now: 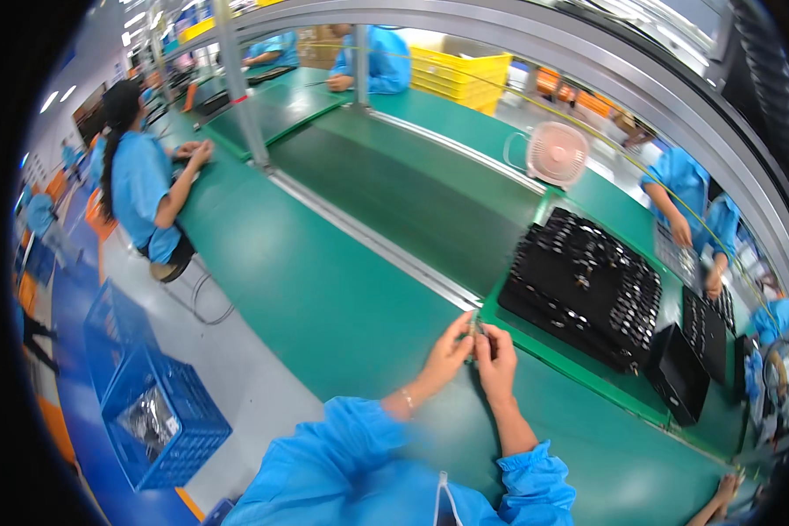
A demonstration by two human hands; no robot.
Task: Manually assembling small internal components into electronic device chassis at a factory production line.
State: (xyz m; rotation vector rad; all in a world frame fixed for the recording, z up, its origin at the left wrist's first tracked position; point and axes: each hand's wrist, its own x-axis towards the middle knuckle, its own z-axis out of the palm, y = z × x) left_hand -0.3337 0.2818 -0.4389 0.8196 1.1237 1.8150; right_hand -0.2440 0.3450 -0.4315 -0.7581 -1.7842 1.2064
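We are pinching a small part (475,327) between the fingers of our left hand (445,355) and right hand (498,366), both nearly closed around it. We are holding it over the green surface (298,272). Beyond, stacked black trays (548,279) are carrying many small shiny pieces (637,302); a black box (688,386) is sitting beside them. On the floor leftward, a blue crate (193,441) is holding clear plastic (149,419); farther off, yellow crates (456,77) are standing.

Small dark part (478,329) at centre, green desk (263,272) across the middle, blue sleeves (351,438) at bottom, black tray (563,300) at right, pale pink fan (557,155) upper right, yellow crate (451,75) at top, blue basket (193,438) lower left
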